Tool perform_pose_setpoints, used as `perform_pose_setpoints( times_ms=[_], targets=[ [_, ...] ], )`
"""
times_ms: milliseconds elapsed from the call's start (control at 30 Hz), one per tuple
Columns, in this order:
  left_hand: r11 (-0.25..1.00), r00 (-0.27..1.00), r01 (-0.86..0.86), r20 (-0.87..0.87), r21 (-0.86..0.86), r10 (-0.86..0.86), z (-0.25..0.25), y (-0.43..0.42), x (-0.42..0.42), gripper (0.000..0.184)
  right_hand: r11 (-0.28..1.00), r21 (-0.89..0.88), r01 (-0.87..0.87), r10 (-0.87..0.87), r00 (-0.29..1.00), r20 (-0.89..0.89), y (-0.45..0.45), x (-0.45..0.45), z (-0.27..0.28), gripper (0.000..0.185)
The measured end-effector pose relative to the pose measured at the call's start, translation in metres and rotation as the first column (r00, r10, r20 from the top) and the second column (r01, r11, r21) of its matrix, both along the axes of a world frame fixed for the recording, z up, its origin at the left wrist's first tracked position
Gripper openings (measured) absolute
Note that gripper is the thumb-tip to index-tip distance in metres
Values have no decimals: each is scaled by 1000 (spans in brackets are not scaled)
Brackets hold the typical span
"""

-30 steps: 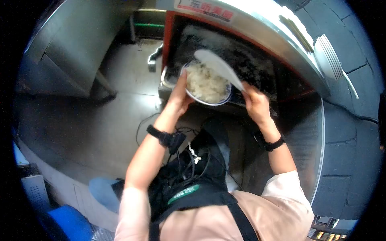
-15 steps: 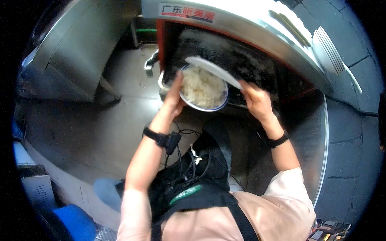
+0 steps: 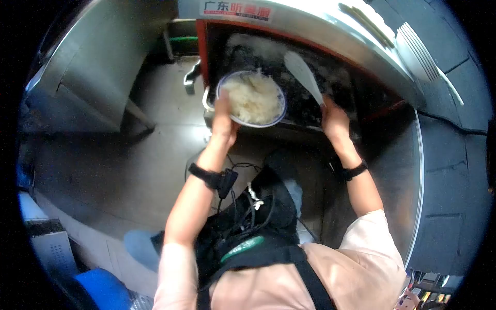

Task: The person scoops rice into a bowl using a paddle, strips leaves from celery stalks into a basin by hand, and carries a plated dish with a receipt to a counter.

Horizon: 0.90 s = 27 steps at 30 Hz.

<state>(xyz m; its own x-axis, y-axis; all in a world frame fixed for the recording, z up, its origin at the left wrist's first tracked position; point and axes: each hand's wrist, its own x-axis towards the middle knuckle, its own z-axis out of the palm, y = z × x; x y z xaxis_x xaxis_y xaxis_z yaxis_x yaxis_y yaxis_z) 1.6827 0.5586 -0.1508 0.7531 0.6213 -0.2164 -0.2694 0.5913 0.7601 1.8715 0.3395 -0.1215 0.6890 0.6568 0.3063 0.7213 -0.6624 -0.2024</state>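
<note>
With our left hand [image 3: 225,121] curled around the left side of a bowl [image 3: 258,125] of rice [image 3: 253,99], we held it before the red-edged dark opening [image 3: 203,57], our right hand [image 3: 336,123] closed round the handle of a white paddle [image 3: 304,75], its blade apart from the bowl.

Steel counter [image 3: 320,20] is spanning top of frame; stacked white bowls [image 3: 416,54] and brown sticks [image 3: 368,26] are resting upper right.
</note>
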Motion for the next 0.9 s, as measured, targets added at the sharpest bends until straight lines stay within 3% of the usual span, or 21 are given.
perform_pose_setpoints(
  times_ms=[67,167,200,267,300,333,400,433,500,533,567,633,667,700,767,833,900],
  targets=[
    [1000,1000,7,25,0,-7,-1,1,2,60,936,342,-90,117,991,-60,5,-30,21,28],
    [999,1000,20,15,29,-21,2,0,7,60,976,-14,-217,218,976,17,17,-47,22,30],
    [999,1000,17,0,39,-17,-6,5,18,62,980,-15,-200,201,980,18,20,-38,17,30],
    [998,997,45,-61,50,-42,3,11,31,65,985,19,-170,163,970,183,34,-9,-1,37],
    [999,997,6,-76,-50,-9,-12,14,44,65,986,20,-165,159,971,177,41,12,-12,37],
    [998,1000,-19,-15,-58,18,-28,12,35,65,989,-138,-47,66,989,131,48,20,-37,38],
    [997,999,-28,31,-72,30,-33,5,31,65,919,-373,126,-143,990,-17,51,34,-32,39],
    [995,997,-54,46,-78,58,-32,3,30,68,915,-386,118,-138,990,-24,51,32,-23,39],
    [991,996,-81,31,-102,84,-21,-3,26,71,946,-240,217,-253,958,-131,45,26,-1,38],
    [993,997,-54,45,-106,59,-14,-3,21,67,976,-165,144,-165,979,-122,36,41,-24,37],
    [993,999,-15,38,-117,20,2,-2,17,62,913,-364,182,-277,933,-228,31,50,-34,35],
    [973,1000,29,12,-228,-27,35,-2,9,59,954,-274,121,-182,961,-210,8,51,-39,33],
    [974,1000,25,-6,-225,-27,45,0,2,61,982,-93,162,-186,902,-390,3,24,25,30],
    [975,999,33,-23,-220,-39,46,-3,-11,62,994,-53,95,-109,870,-481,-19,20,35,30],
    [958,994,104,-5,-268,-109,62,-2,-41,65,969,52,242,-57,422,-905,-42,-15,122,28],
    [956,995,72,-43,-285,-87,84,-4,-71,66,961,30,276,-7,130,-991,-80,-33,185,28],
    [937,988,60,-115,-345,-106,129,-12,-104,67,957,48,287,63,-42,-997,-119,-41,237,27]
  ],
)
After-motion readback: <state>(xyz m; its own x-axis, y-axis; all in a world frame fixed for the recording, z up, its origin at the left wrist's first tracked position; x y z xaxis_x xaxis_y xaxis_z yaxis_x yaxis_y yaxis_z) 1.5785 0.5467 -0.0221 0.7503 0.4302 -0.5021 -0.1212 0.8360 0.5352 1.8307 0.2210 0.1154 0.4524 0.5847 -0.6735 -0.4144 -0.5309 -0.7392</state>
